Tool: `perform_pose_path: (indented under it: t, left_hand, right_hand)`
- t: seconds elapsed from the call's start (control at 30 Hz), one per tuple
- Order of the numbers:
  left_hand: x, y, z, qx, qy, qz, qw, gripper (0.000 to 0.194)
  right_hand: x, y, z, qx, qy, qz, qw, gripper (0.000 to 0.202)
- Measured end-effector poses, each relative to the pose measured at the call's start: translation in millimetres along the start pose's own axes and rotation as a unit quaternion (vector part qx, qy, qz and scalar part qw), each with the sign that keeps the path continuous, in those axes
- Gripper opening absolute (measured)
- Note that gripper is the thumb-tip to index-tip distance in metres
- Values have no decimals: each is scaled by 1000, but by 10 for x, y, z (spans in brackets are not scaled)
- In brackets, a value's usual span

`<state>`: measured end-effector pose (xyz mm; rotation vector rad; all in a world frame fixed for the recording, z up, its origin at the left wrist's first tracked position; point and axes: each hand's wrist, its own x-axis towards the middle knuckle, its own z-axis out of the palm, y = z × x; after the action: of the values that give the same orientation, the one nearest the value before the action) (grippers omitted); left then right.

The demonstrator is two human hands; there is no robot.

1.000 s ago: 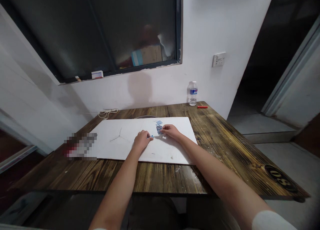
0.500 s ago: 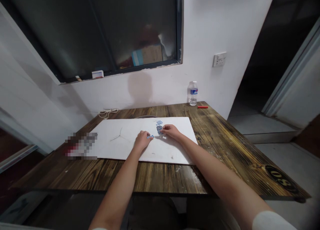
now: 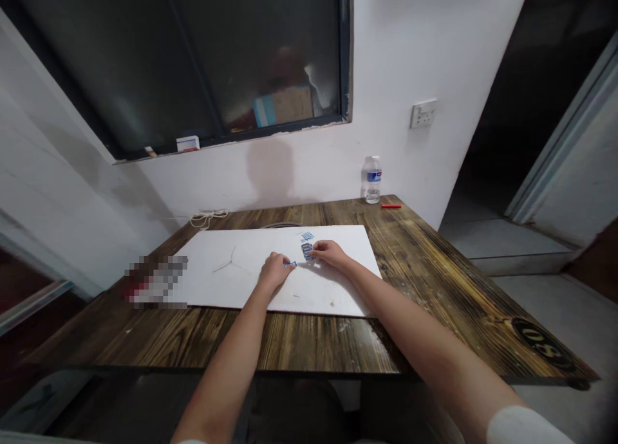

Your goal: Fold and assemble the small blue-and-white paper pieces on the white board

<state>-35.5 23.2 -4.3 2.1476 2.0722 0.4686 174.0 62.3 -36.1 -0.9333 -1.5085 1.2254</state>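
A white board (image 3: 251,289) lies on the wooden table. Over its middle, my left hand (image 3: 276,268) is closed, its fingertips pinching a small blue-and-white piece (image 3: 290,264). To the right, my right hand (image 3: 329,253) has its thumb and fingers pinched on the edge of a dark blue slotted piece (image 3: 308,251). Just behind that piece, a blue-and-white striped piece (image 3: 308,237) rests on the board. The two hands are apart, with a small gap between the pieces they hold.
A water bottle (image 3: 373,180) and a red pen-like object (image 3: 391,206) are at the table's back right. A pale cord (image 3: 208,218) lies at the back left. Dark lines (image 3: 231,262) mark the board's left part. A pixelated patch covers its left end.
The small piece in my left hand has tilted slightly and shows less of its face. Both hands have stayed nearly in place.
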Motion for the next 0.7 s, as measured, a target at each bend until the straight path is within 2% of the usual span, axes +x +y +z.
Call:
perform_pose_path:
  t: [0.7]
  left_hand:
    - [-2, 1, -12, -5, -13, 2, 1000, 18]
  right_hand:
    - [5, 0, 5, -17, -6, -9, 1000, 37]
